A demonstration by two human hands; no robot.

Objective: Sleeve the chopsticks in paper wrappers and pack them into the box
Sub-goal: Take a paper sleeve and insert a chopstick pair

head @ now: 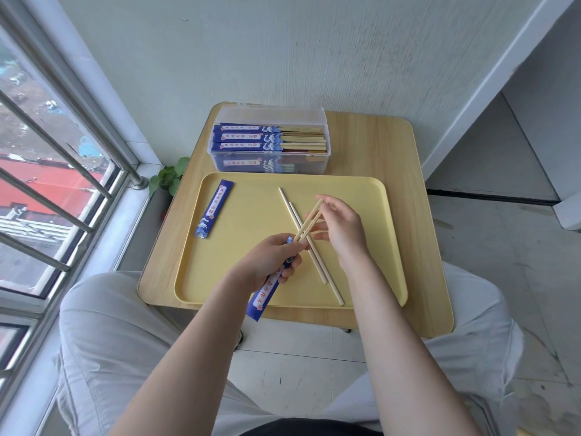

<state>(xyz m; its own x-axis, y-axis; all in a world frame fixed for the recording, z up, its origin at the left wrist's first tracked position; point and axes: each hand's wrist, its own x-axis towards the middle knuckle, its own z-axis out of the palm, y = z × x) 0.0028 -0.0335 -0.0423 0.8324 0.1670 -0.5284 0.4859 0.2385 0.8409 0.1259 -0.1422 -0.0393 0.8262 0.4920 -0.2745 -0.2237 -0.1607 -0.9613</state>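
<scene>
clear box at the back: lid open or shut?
Open. The clear box has its lid standing up behind it, and the sleeved chopsticks stacked inside lie uncovered at the top.

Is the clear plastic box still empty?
No, the clear plastic box already holds several sleeved chopsticks stacked in blue wrappers.

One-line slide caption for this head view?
Right hand feeds two chopsticks into the blue wrapper held by the left hand over a yellow tray.

Bright daylight enters from the window [47,171]; wide-angle edges bend, shadows soft.
</scene>
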